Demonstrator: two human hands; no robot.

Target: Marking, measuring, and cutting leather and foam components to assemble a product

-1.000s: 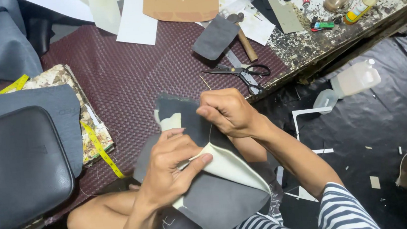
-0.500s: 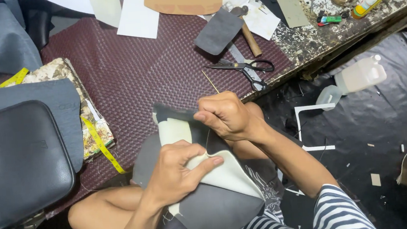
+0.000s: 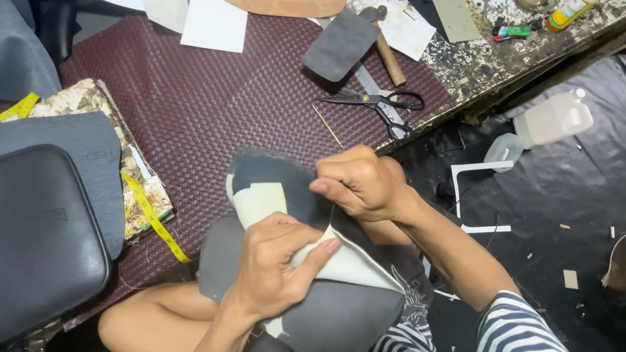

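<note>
Maroon woven matting (image 3: 194,111) covers the low worktable, and at its near edge, over the person's lap, lies a dark grey leather panel (image 3: 340,317) with a cream lining. Since a second ago the right hand (image 3: 363,183) has dropped slightly toward six o'clock, closing on the left; the fold looks tighter. It pinches the panel's upper edge, fingers curled. The left hand (image 3: 275,266) grips the cream flap, thumb on top. Steel scissors (image 3: 378,102) lie at twelve o'clock, a smooth black bag (image 3: 24,239) at nine.
</note>
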